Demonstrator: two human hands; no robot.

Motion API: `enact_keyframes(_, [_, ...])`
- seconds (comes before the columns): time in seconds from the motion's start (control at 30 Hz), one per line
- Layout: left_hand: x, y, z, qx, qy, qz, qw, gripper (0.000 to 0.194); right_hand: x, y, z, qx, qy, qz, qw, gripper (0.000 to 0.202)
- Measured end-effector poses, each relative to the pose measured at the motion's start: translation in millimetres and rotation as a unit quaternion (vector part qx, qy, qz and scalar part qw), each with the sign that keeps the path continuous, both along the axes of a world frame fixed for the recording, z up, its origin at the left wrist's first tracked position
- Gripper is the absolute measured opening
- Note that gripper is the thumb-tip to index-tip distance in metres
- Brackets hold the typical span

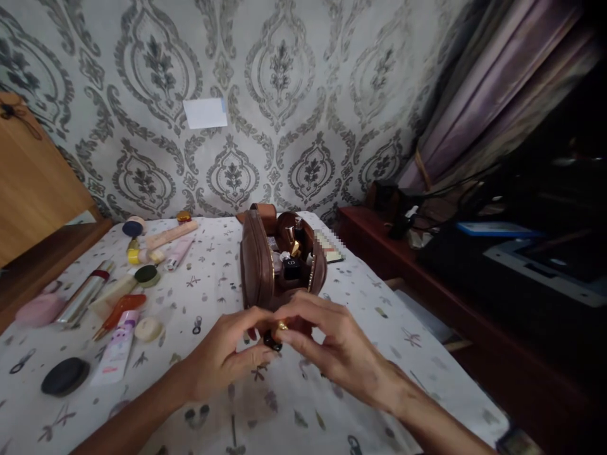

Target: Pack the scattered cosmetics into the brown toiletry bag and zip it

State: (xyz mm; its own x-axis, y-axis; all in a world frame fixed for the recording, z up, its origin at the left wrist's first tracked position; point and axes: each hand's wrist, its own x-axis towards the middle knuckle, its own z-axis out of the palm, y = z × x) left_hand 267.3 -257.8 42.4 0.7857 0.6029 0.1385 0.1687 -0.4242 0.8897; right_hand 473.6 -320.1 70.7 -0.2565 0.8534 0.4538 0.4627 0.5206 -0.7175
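Both of my hands meet just in front of an open brown cosmetic bag (258, 259), close to its near end. Between their fingertips is a small bottle-like item (272, 342) with a dark, shiny part and a gold part; its exact kind is mostly hidden. My left hand (225, 351) pinches the dark part between thumb and fingers. The gold part is under the thumb and curled fingers of my right hand (327, 332). Inside the unzipped bag stand several small bottles, among them one with a black cap (291, 269) and a gold piece (294, 248).
Cosmetics lie spread on the left of the patterned cloth (199, 411): a white-and-purple tube (116, 347), a black round case (65, 376), an orange clip (121, 311), a silver cylinder (85, 294). A dark red shelf (379, 243) borders the right side; patterned wallpaper rises behind.
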Motion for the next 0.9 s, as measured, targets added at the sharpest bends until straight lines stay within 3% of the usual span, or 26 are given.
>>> enact_keyframes(0.1, [11, 2, -2.8, -0.109, -0.05, 0.0, 0.993, 0.053, 21, -2, 21.8, 0.047, -0.005, -0.056, 0.997, 0.013])
enact_keyframes(0.17, [18, 2, -7.3, -0.126, -0.037, 0.013, 0.991, 0.058, 32, -1, 35.4, 0.09, 0.003, -0.125, 0.988, 0.012])
enact_keyframes(0.27, [29, 1, -14.1, -0.035, 0.037, 0.027, 0.998, 0.058, 42, 3, 47.5, 0.135, -0.005, -0.208, 0.969, 0.01])
enact_keyframes(0.33, [33, 1, -18.1, 0.038, 0.079, 0.022, 0.996, 0.056, 46, 9, 48.3, 0.15, -0.033, -0.227, 0.962, 0.011])
enact_keyframes(0.47, [37, 1, -28.7, 0.08, 0.074, 0.025, 0.994, 0.044, 48, 27, 38.6, 0.161, -0.119, -0.2, 0.959, 0.013])
enact_keyframes(0.63, [38, 3, -49.6, 0.168, 0.053, 0.024, 0.984, 0.043, 51, 46, 26.0, 0.13, -0.225, -0.156, 0.953, 0.011])
enact_keyframes(0.77, [39, 6, -62.2, 0.227, 0.054, 0.017, 0.972, 0.05, 53, 58, 19.6, 0.133, -0.315, -0.13, 0.931, 0.009])
enact_keyframes(0.9, [38, 8, -66.1, 0.239, 0.058, 0.015, 0.969, 0.055, 52, 66, 15.1, 0.116, -0.394, -0.104, 0.906, 0.01])
